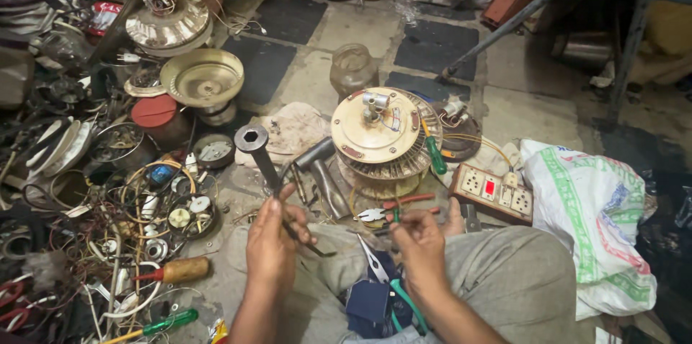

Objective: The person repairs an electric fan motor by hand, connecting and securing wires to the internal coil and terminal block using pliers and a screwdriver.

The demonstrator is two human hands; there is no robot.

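Note:
My left hand (270,243) grips the shaft of a black tubular socket spanner (254,143), whose hexagonal mouth points up and away from me. My right hand (419,243) is beside it over my lap, its fingertips pinched on a small green piece (395,215) that is too small to identify. Green-handled pliers (395,288) lie on a dark blue cloth (366,308) on my lap, between my wrists. Just beyond my hands, a cream fan motor (375,131) with exposed windings sits on the floor.
A green screwdriver (435,153) leans on the motor, with red-handled pliers (393,208) and a hammer (326,177) before it. A socket board (494,191) and a white sack (595,221) are on the right. Fan covers (204,78), wires and parts crowd the left.

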